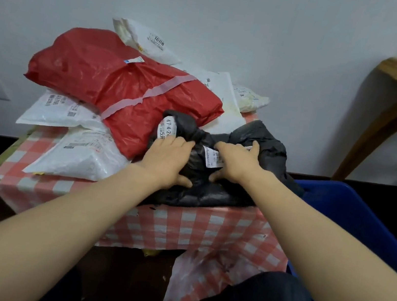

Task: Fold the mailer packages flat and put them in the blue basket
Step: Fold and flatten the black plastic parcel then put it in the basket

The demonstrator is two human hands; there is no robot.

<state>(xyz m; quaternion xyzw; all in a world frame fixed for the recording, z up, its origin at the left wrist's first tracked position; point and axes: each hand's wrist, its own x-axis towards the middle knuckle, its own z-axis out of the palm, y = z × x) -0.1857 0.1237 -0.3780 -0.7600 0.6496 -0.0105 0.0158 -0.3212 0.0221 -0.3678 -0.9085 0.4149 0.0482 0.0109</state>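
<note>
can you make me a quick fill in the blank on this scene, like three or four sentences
1. Both hands, left hand and right hand, rest on the ____ mailer.
2. The red mailer is bound with a strip of ____ tape.
3. The table wears a red and white ____ cloth.
4. The blue basket stands on the person's ____ side.

Missing words: black; pink; checked; right
</note>
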